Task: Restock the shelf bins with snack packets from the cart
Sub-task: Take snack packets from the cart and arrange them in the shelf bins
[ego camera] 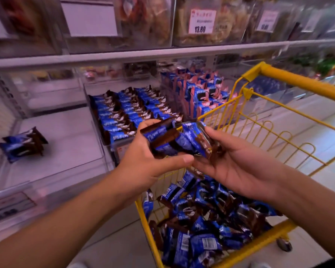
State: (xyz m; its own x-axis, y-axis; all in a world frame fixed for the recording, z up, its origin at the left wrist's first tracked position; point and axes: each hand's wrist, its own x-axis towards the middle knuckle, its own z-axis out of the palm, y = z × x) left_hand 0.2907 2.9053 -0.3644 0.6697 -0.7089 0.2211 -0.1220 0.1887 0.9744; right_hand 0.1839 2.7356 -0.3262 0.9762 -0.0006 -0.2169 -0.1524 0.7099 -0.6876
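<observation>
Left hand [143,163] and right hand [232,167] together grip a bunch of blue-brown snack packets [179,140] above yellow cart [259,120] full of packets; near-empty bin [52,151] at left.

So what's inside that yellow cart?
The yellow cart holds a loose heap of blue and brown snack packets. Whatever lies under the heap is covered, and the arms hide part of it.
</observation>
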